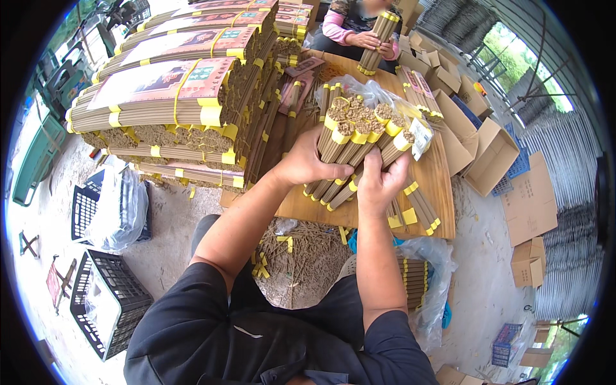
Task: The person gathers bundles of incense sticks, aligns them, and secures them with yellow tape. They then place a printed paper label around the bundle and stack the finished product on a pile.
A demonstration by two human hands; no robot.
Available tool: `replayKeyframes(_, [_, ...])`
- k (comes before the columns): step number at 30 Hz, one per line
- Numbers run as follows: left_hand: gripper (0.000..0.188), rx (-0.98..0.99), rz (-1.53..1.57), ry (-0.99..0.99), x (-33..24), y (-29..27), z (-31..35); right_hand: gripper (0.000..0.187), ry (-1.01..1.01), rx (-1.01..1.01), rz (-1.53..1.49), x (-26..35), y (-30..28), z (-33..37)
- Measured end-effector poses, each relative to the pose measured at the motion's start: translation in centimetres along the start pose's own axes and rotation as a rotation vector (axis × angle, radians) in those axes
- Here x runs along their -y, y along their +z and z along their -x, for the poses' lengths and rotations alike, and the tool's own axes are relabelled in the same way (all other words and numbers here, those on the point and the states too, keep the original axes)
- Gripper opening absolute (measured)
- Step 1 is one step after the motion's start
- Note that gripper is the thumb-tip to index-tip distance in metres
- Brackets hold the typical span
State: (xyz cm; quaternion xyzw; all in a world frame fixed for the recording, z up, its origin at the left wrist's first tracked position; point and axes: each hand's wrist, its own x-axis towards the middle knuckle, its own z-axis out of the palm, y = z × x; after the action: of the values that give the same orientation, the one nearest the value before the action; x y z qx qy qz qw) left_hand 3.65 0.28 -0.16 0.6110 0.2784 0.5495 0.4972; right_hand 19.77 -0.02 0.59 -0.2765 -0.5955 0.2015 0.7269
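Note:
Over the wooden table, I hold a cluster of brown incense stick bundles, each banded with yellow paper, their round ends tilted up and away. My left hand wraps the cluster's left side, its thumb lying across the front. On the right side, my right hand grips the rightmost bundles, thumb and fingers pressed to the sticks. The far fingers of both hands are hidden behind the bundles. More yellow-banded bundles lie on the table beside my right hand.
A tall stack of packed incense bundles rises at left. Across the table a person holds another bundle. Clear plastic lies behind my bundles. Cardboard boxes stand right, black crates left; loose sticks litter the floor.

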Motion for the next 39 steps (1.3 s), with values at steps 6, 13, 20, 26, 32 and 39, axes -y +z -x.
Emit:
replayKeyframes(6, [0.083,-0.003,-0.091,0.055,-0.1,-0.3,0.0,0.031,0.271,0.097,-0.256,1.2,-0.6,-0.6])
replayKeyframes(13, [0.088,-0.003,-0.137,0.051,-0.2,-0.2,-0.4,0.029,0.432,0.248,-0.327,1.7,-2.0,-2.3])
replayKeyframes(20, [0.089,-0.006,-0.163,0.047,-1.0,-0.4,-0.5,0.032,0.343,0.27,-0.25,2.0,-1.6,-2.7])
replayKeyframes(26, [0.091,-0.109,0.019,-0.021,-0.4,-1.8,-0.7,0.035,0.24,0.316,-0.08,1.2,0.6,-3.2])
replayKeyframes(32, [0.081,-0.201,0.2,-0.009,-0.2,-3.6,-0.7,0.035,0.208,0.477,0.013,-0.2,2.3,-5.0])
replayKeyframes(39, [0.078,-0.213,0.199,0.062,1.1,-3.8,-1.3,0.027,0.37,0.428,-0.062,-0.1,0.8,-6.0])
